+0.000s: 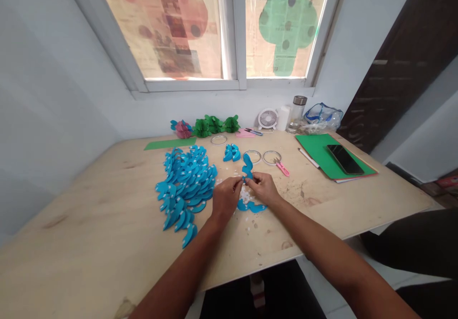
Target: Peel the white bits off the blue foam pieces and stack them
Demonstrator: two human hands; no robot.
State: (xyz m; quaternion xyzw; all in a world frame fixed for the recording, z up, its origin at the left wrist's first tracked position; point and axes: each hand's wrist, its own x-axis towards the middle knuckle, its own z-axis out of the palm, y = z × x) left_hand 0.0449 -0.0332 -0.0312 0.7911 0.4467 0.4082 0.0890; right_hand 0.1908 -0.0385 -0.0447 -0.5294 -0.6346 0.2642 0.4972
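Note:
A curved blue paper piece stands up between my two hands above the middle of the table. My right hand pinches its lower end from the right. From the left, the closed fingertips of my left hand meet the same end. Just below lie more wavy blue paper cutouts among small white scraps. Left of my hands spreads a large pile of blue paper pieces with little white squares on them. A small blue paper cluster sits farther back.
Rolls of tape and pink-handled scissors lie beyond my hands. Green paper figures, a small fan and a glass bottle line the wall. At right, a phone rests on green sheets beside a pen.

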